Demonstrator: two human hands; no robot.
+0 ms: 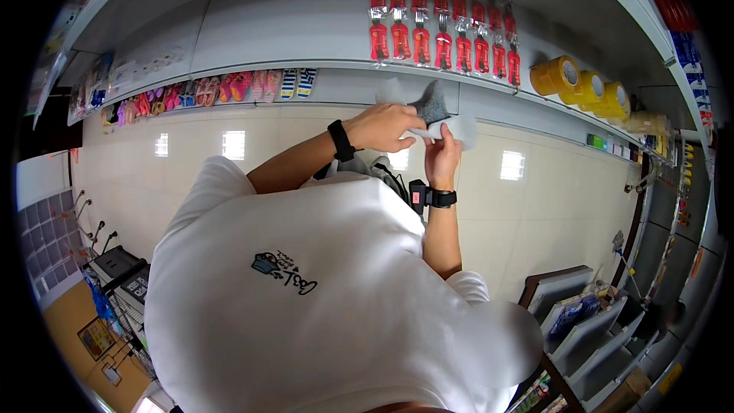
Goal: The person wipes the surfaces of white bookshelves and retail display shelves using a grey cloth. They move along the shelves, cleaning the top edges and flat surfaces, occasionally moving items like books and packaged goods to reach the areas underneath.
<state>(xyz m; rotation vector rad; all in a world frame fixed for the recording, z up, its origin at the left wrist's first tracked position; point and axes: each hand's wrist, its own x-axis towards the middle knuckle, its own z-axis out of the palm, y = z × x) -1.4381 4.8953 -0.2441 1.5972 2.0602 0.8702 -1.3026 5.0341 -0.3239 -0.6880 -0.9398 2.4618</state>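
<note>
A soft grey, fuzzy piece (433, 104) with pale, rounded flat parts is between my hands, just in front of the shelf edge; its exact kind is unclear. My left hand (384, 127), with a black band at the wrist, reaches in from the left and has its fingers closed at the grey piece's near edge. From below, my right hand (442, 154), with a black watch-like device, pinches the white rounded part (463, 131) between thumb and fingers. Another pale, see-through flap (391, 92) sticks up beyond my left hand.
Red-handled forks (420, 42) in clear packs lie in rows on the grey shelf (283, 30). Yellow tape rolls (554, 76) stand farther right. Small slippers (237, 86) line the lower shelf at left. Racked boards (581, 321) are at lower right, above tiled floor (527, 206).
</note>
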